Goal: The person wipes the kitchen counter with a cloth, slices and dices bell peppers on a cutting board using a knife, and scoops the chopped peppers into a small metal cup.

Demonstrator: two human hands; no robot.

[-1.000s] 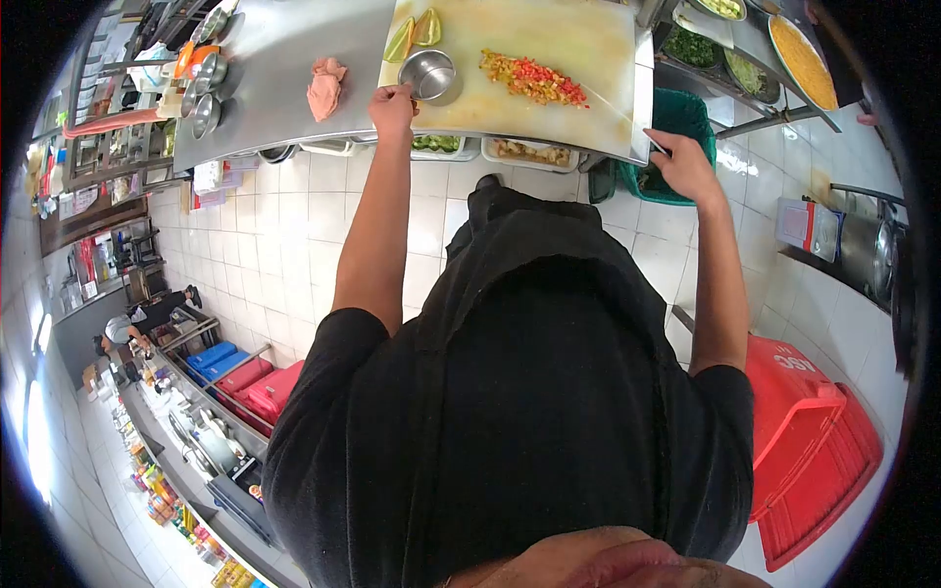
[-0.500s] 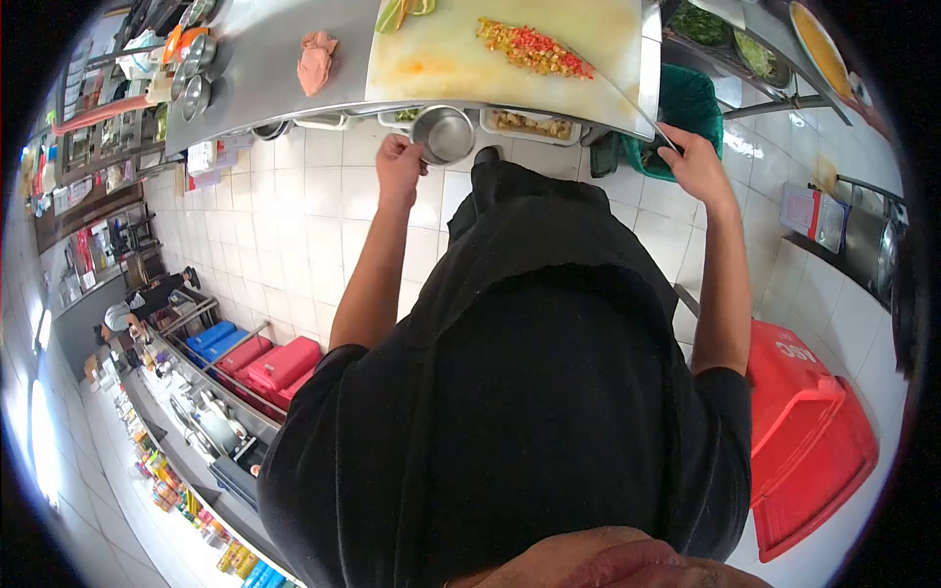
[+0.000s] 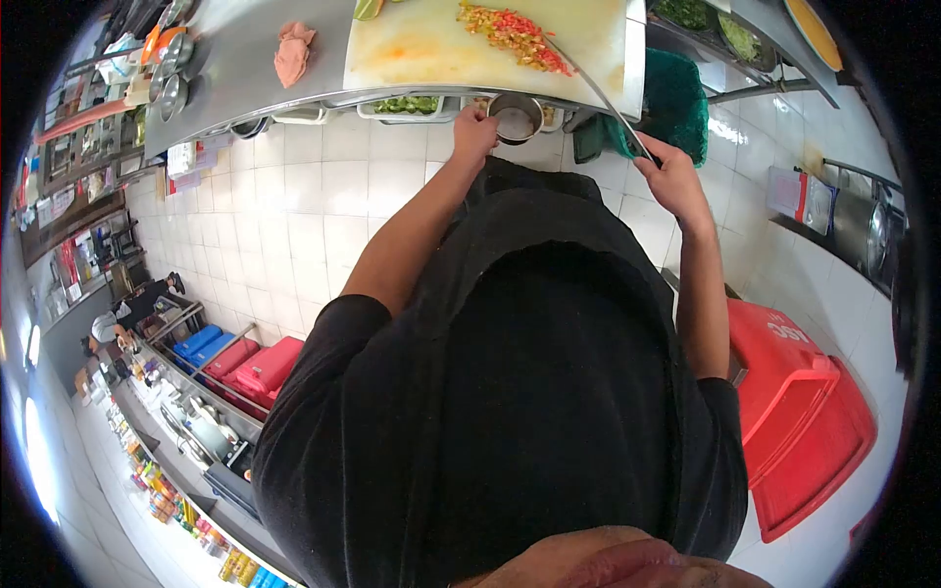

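Note:
My left hand [image 3: 474, 134] is closed on the rim of a small metal bowl [image 3: 515, 119], held just below the front edge of the cutting board [image 3: 421, 59]. The bowl looks empty inside. In my right hand [image 3: 673, 176] is a long knife [image 3: 606, 98], its handle in my fist and its blade slanting up over the board. The blade's tip touches or lies very near a pile of chopped red and yellow-green vegetables [image 3: 518, 39]. Green pieces [image 3: 369, 9] lie at the board's far left.
A pink cloth [image 3: 293, 55] lies on the steel counter [image 3: 221, 73], with metal bowls [image 3: 173, 95] farther left. Under the counter edge is a tray of cut greens [image 3: 407, 105]. A green-lined bin [image 3: 676, 108] stands at right, and a red bin [image 3: 784, 392] behind it.
My left hand has carried the metal bowl to the right, toward the pile's side of the board. My right hand has shifted slightly left and down, with the blade still at the chopped vegetables.

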